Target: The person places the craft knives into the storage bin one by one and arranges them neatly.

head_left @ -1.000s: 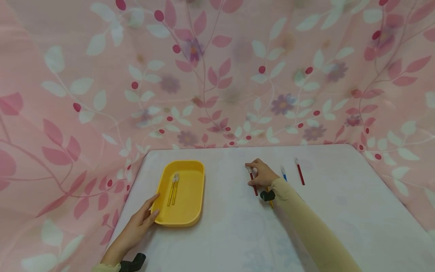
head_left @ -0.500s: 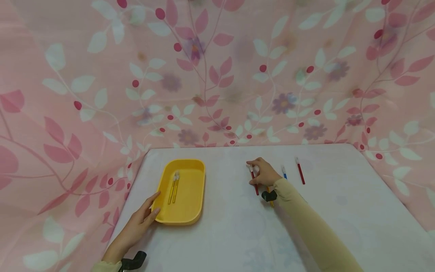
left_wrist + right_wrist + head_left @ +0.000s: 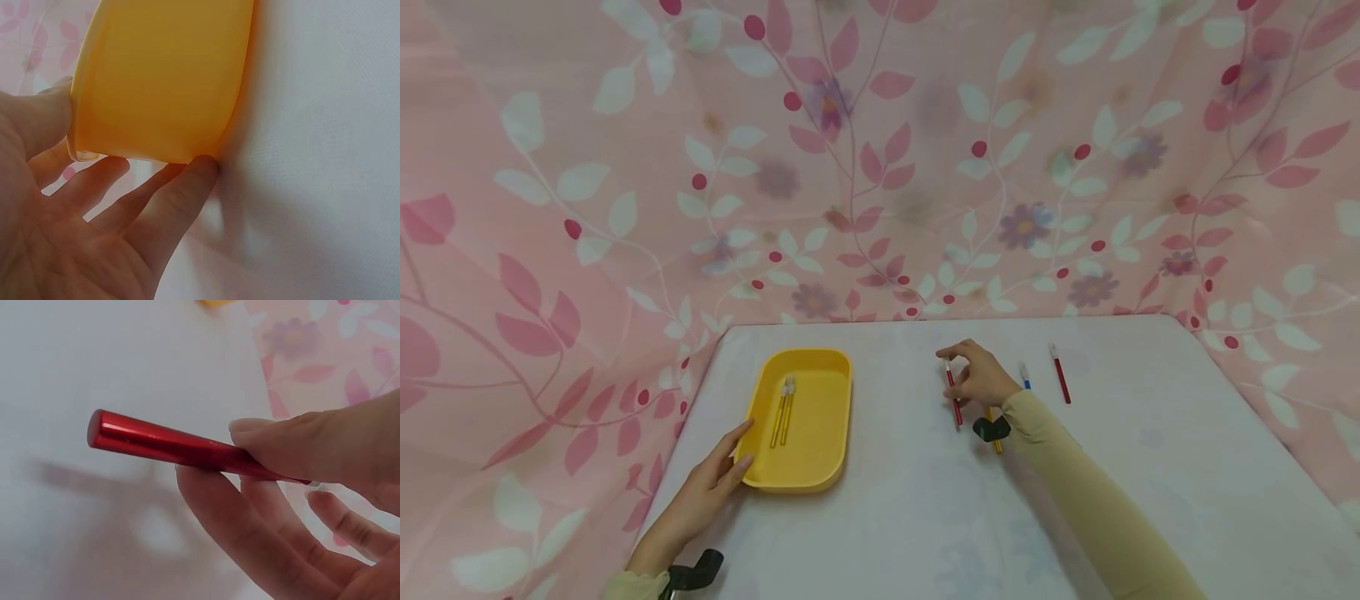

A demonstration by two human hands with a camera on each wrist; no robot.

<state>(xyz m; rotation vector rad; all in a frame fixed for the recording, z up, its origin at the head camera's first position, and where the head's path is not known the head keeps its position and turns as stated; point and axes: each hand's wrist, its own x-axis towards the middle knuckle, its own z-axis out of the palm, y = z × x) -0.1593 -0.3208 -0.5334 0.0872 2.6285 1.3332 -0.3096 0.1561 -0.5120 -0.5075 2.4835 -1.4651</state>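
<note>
My right hand (image 3: 981, 375) pinches a red craft knife (image 3: 954, 396) between thumb and fingers. In the right wrist view the craft knife (image 3: 156, 440) has a shiny handle with a knurled band; its far end is hidden behind the thumb. The pale cap end points away in the head view. My left hand (image 3: 711, 475), fingers spread and fairly straight, rests against the near left corner of a yellow tray (image 3: 812, 475). In the left wrist view its fingertips (image 3: 203, 165) touch the tray's outer wall (image 3: 162, 81). Two yellow craft knives (image 3: 783, 412) lie side by side inside the tray.
Right of the right hand, a blue craft knife (image 3: 1026, 377) and another red craft knife (image 3: 1060, 375) lie on the white table (image 3: 895, 517). A yellow one (image 3: 997, 442) is partly hidden under the right wrist. Floral pink cloth (image 3: 880, 167) stands behind the table.
The right hand has lifted slightly and shifted a little left, and the red craft knife moves with it. The left hand and tray hold their places.
</note>
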